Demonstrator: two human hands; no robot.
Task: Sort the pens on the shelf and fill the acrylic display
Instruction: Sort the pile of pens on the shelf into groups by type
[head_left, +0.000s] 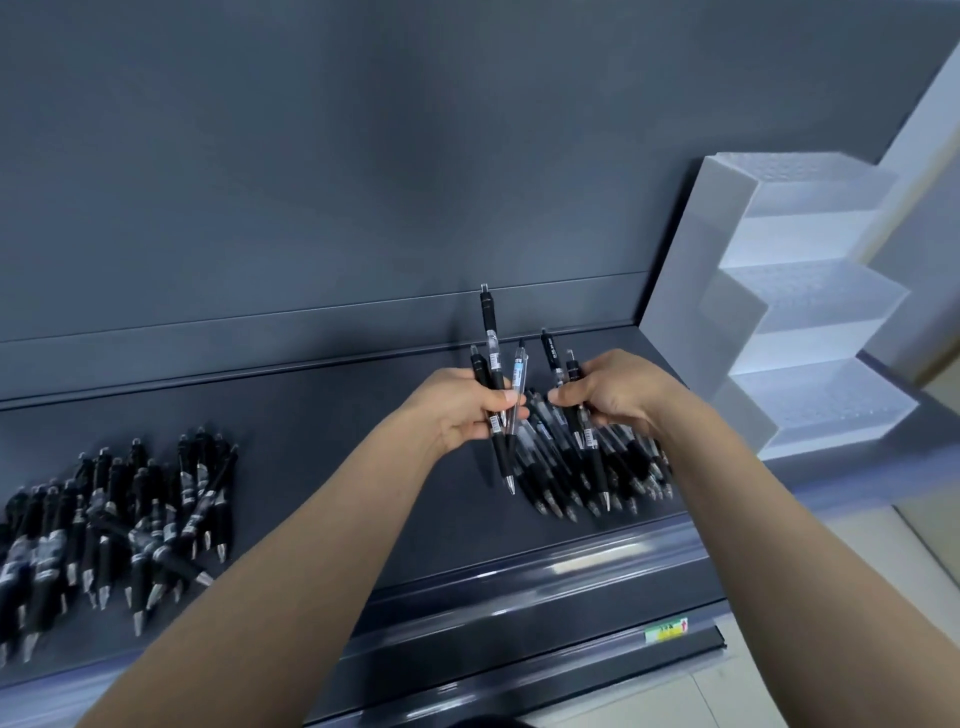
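My left hand (462, 410) grips a small bunch of black click pens (493, 364), their clicker ends pointing up and tips down. Close beside it, my right hand (608, 395) is closed on two or three black pens (563, 371) above a pile of black pens (587, 478) lying on the dark shelf (337, 441). A second, larger pile of black pens (114, 519) lies at the shelf's left. The stepped frosted acrylic display (810, 322) stands at the shelf's right end; its tiers of small holes hold no pens.
The shelf's dark back panel (363, 182) rises behind the hands. A shiny price rail (545, 582) with a small yellow-green label (666, 631) runs along the front edge. Pale floor and a white wall show at the right.
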